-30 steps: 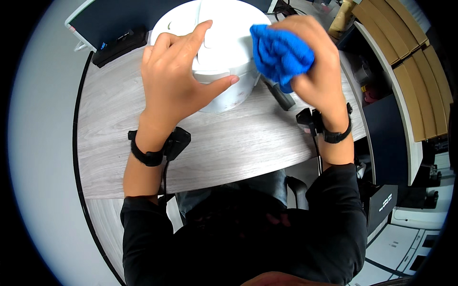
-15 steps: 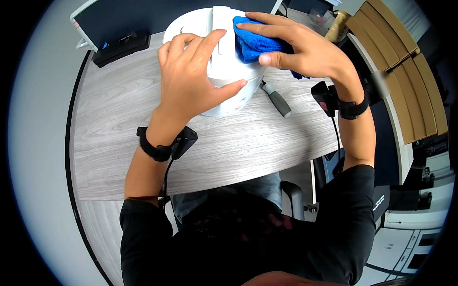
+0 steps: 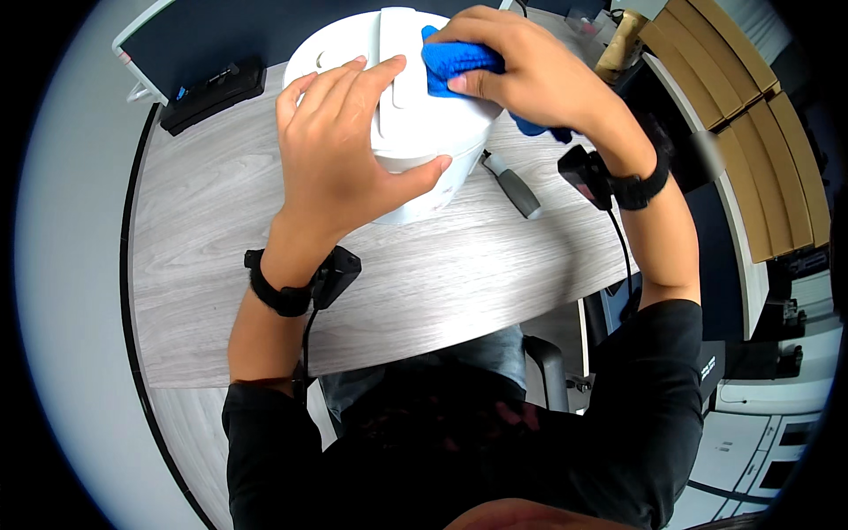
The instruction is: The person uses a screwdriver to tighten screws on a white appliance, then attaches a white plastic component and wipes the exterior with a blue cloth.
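A white, round, lidded appliance (image 3: 442, 132), perhaps a rice cooker, stands at the far middle of the desk, a raised band across its lid. My left hand (image 3: 340, 146) lies on the lid's left side, fingers spread and thumb stretched along the front edge. On the right of the lid, my right hand (image 3: 539, 75) grips a bunched blue cloth (image 3: 459, 64) and presses it against the white surface. Part of the cloth hangs out below the palm. A grey-handled tool (image 3: 517, 192) lies on the desk just right of the appliance; its thin end is partly hidden.
Behind the appliance is a dark monitor (image 3: 238, 40), with a black case (image 3: 212, 97) at its left. Brown cardboard boxes (image 3: 751, 159) stand at the right, near a tan cylindrical object (image 3: 623, 44). The wood-grain desk (image 3: 424, 291) ends just before my lap.
My right hand has slid left with the cloth, its fingers now more tightly curled. My left hand and the appliance appear slightly further left in the picture.
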A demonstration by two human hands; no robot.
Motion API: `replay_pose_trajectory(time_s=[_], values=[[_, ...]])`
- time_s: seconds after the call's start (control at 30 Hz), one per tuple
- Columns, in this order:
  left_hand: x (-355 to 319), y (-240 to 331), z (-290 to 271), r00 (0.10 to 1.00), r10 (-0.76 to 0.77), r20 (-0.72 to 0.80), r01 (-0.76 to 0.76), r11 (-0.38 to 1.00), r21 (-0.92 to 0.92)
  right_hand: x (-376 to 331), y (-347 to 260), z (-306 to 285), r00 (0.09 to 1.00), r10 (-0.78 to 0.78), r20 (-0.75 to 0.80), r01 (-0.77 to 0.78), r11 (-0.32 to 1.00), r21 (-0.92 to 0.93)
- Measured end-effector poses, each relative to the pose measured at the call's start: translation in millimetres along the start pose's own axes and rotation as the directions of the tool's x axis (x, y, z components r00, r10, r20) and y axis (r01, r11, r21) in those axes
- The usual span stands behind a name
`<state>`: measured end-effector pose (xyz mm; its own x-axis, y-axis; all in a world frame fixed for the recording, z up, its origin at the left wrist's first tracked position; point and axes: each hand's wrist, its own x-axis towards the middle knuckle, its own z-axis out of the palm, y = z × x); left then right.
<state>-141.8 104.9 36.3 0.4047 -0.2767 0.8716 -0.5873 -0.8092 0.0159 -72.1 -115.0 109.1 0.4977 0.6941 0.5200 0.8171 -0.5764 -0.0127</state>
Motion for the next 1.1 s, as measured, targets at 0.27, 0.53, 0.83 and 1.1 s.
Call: replay_pose_trajectory(time_s=[0.27,0.53,0.83,1.1], values=[[0.2,-1.7,-0.4,1.0,0.011,0.018,-0.011,1.0,-0.009,45.8,32.5,1.0,0.981,0.031,0.194,-0.051,0.994,0.098],[0.2,-1.4,1.5,1.0,0.027,0.004,-0.027,0.999,-0.022,61.8,60.0,17.0,0.979,0.075,0.189,-0.102,0.985,0.142],[-3.8,-3.2,6.2,0.998,0.036,-0.058,-0.036,0.999,0.005,18.8,39.5,5.2,0.997,0.041,0.072,-0.052,0.987,0.155],[-0.5,0.1,0.6,0.999,0.037,-0.008,-0.037,0.999,0.006,-44.0,-21.7,9.5,0.975,0.005,-0.222,-0.008,1.0,-0.01]])
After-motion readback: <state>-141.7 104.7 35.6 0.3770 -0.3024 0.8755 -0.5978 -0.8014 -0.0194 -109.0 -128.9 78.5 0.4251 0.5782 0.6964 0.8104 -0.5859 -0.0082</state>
